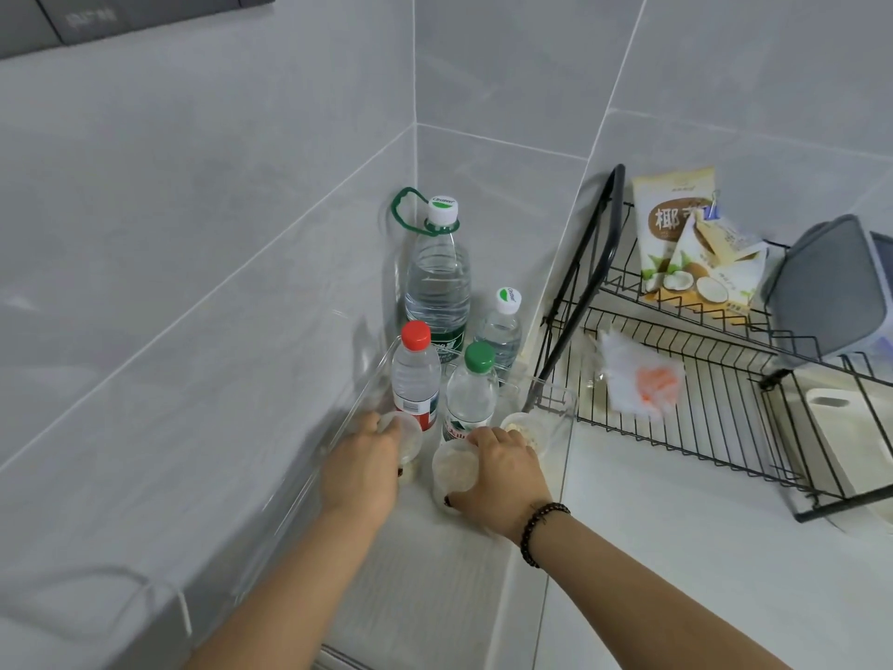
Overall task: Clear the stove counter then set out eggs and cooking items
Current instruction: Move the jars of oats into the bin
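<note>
While both hands work in the tiled corner of the worktop (pixel 676 548), the clearing step is in hand. Head view: left hand (pixel 360 469) grips one small lidded plastic cup (pixel 403 435); right hand (pixel 502 473) grips another (pixel 452 469), just before the water bottles (pixel 437 282). Next move, judged: release both upright, clear of the bottles. No eggs visible.

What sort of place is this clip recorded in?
Most likely a home kitchen counter corner: grey tiled walls, a black wire dish rack holding a coconut snack bag, and water bottles standing in the corner.
</note>
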